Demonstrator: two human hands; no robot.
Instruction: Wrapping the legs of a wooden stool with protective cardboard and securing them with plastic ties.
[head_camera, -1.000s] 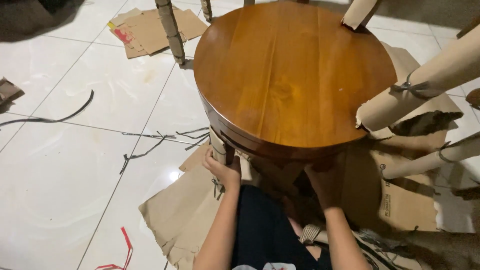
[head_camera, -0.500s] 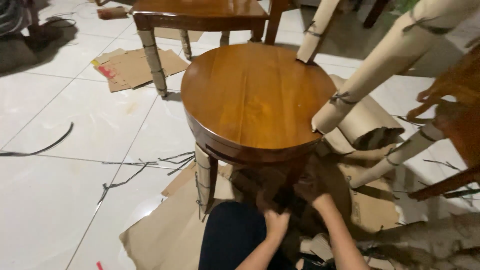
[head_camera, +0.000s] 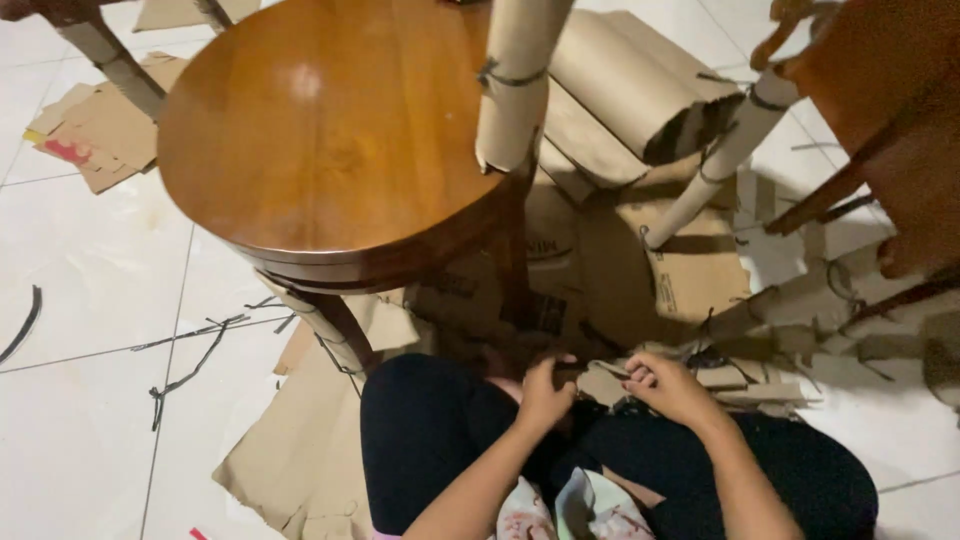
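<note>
The table (head_camera: 330, 130) top is bare, its legs partly wrapped, while the left hand (head_camera: 543, 392) and right hand (head_camera: 668, 385) both close on a cardboard scrap (head_camera: 605, 375) near the lap.

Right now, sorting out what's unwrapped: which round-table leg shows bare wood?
The dark leg right of the cardboard-wrapped leg, nearest both hands; its wood is bare.

Two bare forearms reach forward from the bottom edge and converge above dark-trousered, folded legs. The left hand (head_camera: 543, 393) is curled into a loose fist, knuckles up. The right hand (head_camera: 668, 385) sits just beside it, fingers bent inward.
</note>
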